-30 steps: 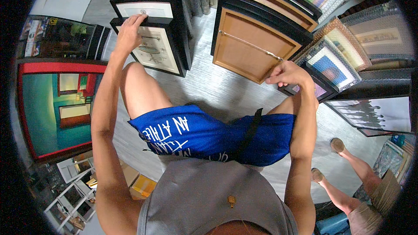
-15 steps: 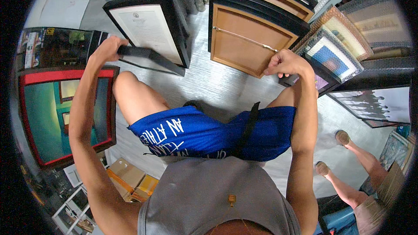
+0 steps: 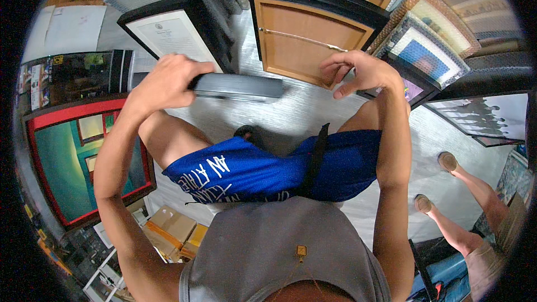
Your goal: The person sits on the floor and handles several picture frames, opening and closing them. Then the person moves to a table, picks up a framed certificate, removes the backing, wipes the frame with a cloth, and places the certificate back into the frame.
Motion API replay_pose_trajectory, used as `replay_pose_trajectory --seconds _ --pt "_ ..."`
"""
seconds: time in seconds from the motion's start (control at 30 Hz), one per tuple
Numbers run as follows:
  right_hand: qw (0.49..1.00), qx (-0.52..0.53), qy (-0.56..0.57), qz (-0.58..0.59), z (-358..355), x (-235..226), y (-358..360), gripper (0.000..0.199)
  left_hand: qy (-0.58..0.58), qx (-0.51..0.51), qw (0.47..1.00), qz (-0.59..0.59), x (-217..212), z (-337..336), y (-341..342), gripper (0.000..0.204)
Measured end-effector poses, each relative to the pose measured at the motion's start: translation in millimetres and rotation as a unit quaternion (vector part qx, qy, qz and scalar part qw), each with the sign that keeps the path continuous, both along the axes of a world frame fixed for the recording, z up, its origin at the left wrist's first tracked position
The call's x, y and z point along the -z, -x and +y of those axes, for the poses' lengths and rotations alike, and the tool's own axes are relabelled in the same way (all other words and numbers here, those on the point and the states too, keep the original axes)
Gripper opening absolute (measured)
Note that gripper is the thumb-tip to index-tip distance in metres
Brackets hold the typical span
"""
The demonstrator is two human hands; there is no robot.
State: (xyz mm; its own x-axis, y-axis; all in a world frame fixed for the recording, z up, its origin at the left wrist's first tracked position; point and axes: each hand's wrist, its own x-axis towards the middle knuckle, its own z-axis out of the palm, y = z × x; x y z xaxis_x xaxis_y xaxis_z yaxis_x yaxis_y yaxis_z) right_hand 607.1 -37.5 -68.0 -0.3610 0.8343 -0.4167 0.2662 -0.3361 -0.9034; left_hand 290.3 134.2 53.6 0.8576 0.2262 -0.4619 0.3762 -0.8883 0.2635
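1. Overhead, a flat black rectangular picture frame [image 3: 238, 87] is being held edge-on above the pale floor [image 3: 291, 117], in front of the knees.
2. The left hand [image 3: 165, 83] is being wrapped tightly around one end of it, fingers fully curled.
3. The right hand [image 3: 358, 72] is being held half-curled, gripping nothing, near a leaning brown-backed wooden frame [image 3: 310, 45].
4. The black frame is judged stiff, fairly light and probably glazed, so fragile; both long edges are being suggested as holds.
5. Its face is being hidden, seen edge-on.
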Motion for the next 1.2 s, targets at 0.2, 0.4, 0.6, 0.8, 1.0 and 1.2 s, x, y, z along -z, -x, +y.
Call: replay_pose_trajectory --seconds 0.2,0.4,0.6,0.8,1.0,1.2 --pt "0.999 0.007 -0.031 -0.025 -24 -27 -10 0.076 0.078 0.035 0.994 -0.071 17 -23 -73 0.042" --pt "0.978 0.184 -0.029 -0.098 -44 -22 -12 0.043 0.075 0.047 0.982 -0.165 59 -28 -132 0.052" --pt "0.923 0.280 -0.069 -0.256 -44 -8 -12 0.036 0.069 0.012 0.995 -0.075 56 -14 -159 0.054" --pt "0.913 0.296 -0.052 -0.276 -36 -5 -6 0.040 0.047 -0.016 0.981 -0.185 61 0 -150 0.054" --pt "0.898 0.333 -0.067 -0.281 -27 -11 -1 0.037 -0.040 -0.045 0.949 -0.308 78 -5 -131 0.050" --pt "0.893 0.336 -0.106 -0.280 -26 -16 5 0.039 -0.069 -0.010 0.934 -0.350 83 -7 -132 0.043"
